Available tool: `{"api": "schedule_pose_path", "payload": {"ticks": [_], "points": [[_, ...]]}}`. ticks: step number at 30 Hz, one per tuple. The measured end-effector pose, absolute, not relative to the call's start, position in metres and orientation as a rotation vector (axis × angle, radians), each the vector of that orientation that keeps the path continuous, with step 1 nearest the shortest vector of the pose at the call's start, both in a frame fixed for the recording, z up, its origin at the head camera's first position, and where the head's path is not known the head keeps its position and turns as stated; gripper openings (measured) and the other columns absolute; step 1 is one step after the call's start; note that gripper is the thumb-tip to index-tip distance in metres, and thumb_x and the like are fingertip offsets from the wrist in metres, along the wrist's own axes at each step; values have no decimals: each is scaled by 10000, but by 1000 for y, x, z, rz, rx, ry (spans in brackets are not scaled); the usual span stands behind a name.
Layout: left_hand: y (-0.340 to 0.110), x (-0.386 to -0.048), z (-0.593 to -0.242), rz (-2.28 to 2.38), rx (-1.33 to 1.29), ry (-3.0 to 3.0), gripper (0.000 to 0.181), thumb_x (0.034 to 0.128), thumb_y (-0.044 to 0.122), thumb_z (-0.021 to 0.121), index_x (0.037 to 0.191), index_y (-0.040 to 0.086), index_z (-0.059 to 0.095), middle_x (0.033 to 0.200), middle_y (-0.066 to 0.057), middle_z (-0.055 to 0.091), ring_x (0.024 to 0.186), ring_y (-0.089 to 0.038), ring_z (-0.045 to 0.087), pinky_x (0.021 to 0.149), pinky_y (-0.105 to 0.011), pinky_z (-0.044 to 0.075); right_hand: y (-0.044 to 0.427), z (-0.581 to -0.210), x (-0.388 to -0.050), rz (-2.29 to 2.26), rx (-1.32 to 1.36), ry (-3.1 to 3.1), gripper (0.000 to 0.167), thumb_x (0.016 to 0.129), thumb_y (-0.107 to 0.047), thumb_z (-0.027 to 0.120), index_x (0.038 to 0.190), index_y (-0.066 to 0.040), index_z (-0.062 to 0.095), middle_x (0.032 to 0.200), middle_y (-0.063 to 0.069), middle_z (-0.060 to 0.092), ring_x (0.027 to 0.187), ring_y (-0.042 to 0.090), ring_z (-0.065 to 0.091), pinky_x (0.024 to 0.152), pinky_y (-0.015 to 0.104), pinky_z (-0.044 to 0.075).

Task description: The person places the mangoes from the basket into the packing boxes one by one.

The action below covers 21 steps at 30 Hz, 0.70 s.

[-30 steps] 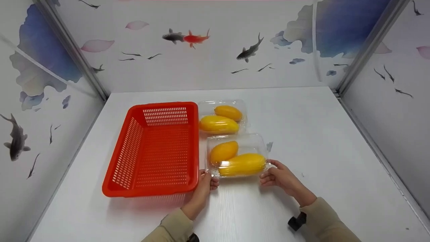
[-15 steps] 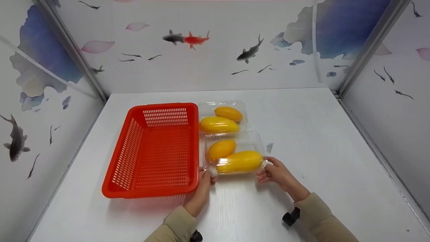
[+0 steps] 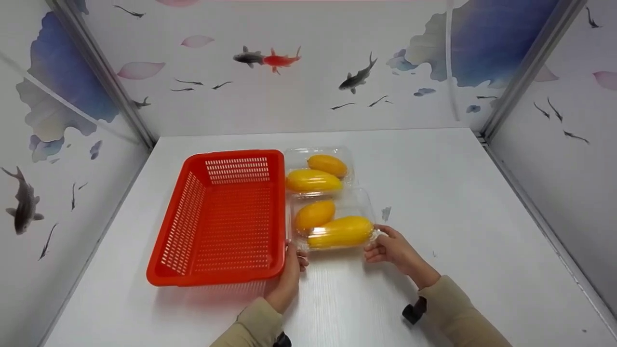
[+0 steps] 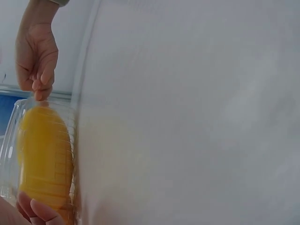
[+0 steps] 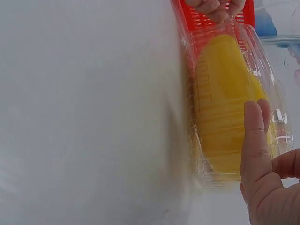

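A clear plastic clamshell box (image 3: pixel 352 205) with two yellow oblong fruits inside is on the white table, right of a red plastic basket (image 3: pixel 279 217). At its near left corner my left hand (image 3: pixel 289 274) grips the box, close against the basket's side. My right hand (image 3: pixel 397 250) pinches the near right corner between thumb and fingers. Just behind it lies a second clear clamshell box (image 3: pixel 296 155), also with two yellow fruits. The right wrist view shows the long yellow fruit (image 5: pixel 220 103) through the box wall, beside my right fingers (image 5: pixel 255 136).
The basket has slotted walls and a perforated floor. Patterned panels (image 3: pixel 308 106) with painted fish enclose the white table (image 3: pixel 448 193) at the back and both sides. A small grey mark (image 3: pixel 386 213) is on the table right of the near box.
Both hands have moved the near box slightly left and away from me, closer to the far box. The basket and the far box stay in place.
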<state>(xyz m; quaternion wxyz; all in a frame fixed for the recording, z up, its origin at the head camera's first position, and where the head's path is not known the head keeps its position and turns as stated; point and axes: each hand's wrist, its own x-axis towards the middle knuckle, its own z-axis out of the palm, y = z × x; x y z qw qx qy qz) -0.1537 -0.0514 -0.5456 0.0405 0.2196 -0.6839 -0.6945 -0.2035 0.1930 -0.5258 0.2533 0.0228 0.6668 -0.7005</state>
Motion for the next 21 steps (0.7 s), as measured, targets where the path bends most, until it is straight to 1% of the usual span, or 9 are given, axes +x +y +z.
{"api": "schedule_pose_path", "payload": {"ticks": [4, 7, 10, 11, 12, 14, 16, 18, 21], "points": [[-53, -152, -548, -2093, 755, -2103, 418, 964, 394, 379, 955, 13, 551, 819, -150, 638, 585, -175, 576, 544, -279, 495, 188, -527, -206, -1920, 64, 1760, 524, 937, -77, 346, 1410, 6, 136, 801, 65, 648, 669, 160, 653, 695, 323, 550], [-54, -151, -547, -2103, 758, -2126, 475, 945, 471, 375, 994, 28, 541, 853, -135, 639, 606, -189, 593, 550, -279, 500, 186, -527, -208, -1931, 75, 1752, 525, 932, -79, 349, 1412, -13, 149, 825, 75, 647, 681, 160, 653, 708, 322, 548], [-56, -147, -545, -2166, 726, -2198, 525, 930, 502, 379, 1052, 14, 530, 897, -130, 632, 630, -197, 595, 567, -276, 504, 185, -526, -208, -1920, 74, 1756, 535, 931, -93, 356, 1421, -34, 148, 876, 90, 659, 699, 167, 659, 724, 324, 544], [-58, -144, -544, -2185, 729, -2248, 518, 923, 497, 400, 1082, 19, 522, 916, -122, 635, 644, -193, 600, 581, -272, 509, 186, -526, -208, -1904, 66, 1760, 544, 934, -106, 365, 1425, -37, 141, 906, 97, 663, 710, 172, 662, 731, 327, 543], [-59, -142, -542, -2221, 712, -2294, 526, 918, 474, 421, 1157, 11, 492, 943, -128, 624, 657, -194, 595, 592, -274, 513, 187, -527, -207, -1883, 57, 1768, 546, 939, -123, 378, 1426, -40, 146, 940, 112, 663, 725, 180, 666, 737, 333, 542], [-61, -135, -536, -2257, 670, -2437, 596, 899, 427, 477, 1310, 8, 371, 1016, -132, 598, 700, -198, 590, 625, -287, 521, 192, -526, -207, -1811, 7, 1807, 575, 952, -193, 407, 1431, -29, 135, 1020, 142, 653, 759, 195, 672, 746, 341, 540], [-64, -128, -527, -2231, 559, -2648, 716, 873, 379, 534, 1398, -1, 229, 1096, -135, 560, 781, -213, 588, 691, -317, 526, 200, -523, -207, -1703, -60, 1876, 616, 960, -288, 423, 1429, -13, 135, 1094, 176, 625, 797, 212, 670, 753, 348, 539], [-68, -119, -513, -2156, 334, -2861, 802, 864, 336, 559, 1433, -14, 115, 1191, -146, 507, 904, -254, 572, 785, -389, 507, 209, -517, -210, -1586, -113, 1973, 658, 957, -373, 420, 1422, 7, 151, 1124, 203, 603, 822, 227, 664, 751, 351, 539], [-75, -106, -485, -2045, -75, -3058, 740, 872, 311, 572, 1435, 22, 187, 1283, -163, 455, 1051, -303, 525, 869, -472, 457, 224, -502, -217, -1423, -157, 2133, 676, 957, -436, 385, 1412, 20, 183, 1141, 223, 584, 852, 239, 650, 753, 348, 536]]}}
